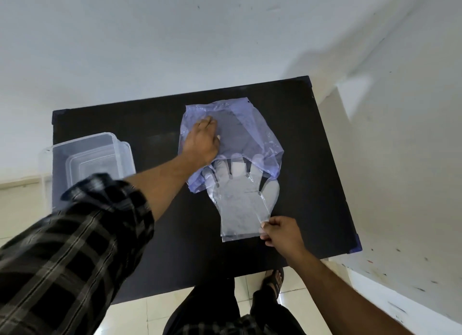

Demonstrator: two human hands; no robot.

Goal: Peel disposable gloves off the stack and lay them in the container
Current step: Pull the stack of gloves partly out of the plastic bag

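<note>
Plain room — white walls (150, 34), tiled floor (140, 317)

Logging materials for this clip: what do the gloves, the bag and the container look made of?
Gloves: thin clear plastic film, slightly glossy; the dark table shows through.
Bag: thin bluish-purple translucent plastic film, wrinkled and shiny.
Container: rigid clear plastic, smooth, probably moulded; its walls hold shape and are see-through.

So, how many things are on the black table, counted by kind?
Clear plastic container: 1
Purple plastic bag: 1
Stack of clear gloves: 1, the number of gloves in it cannot be told
Total: 3
</note>
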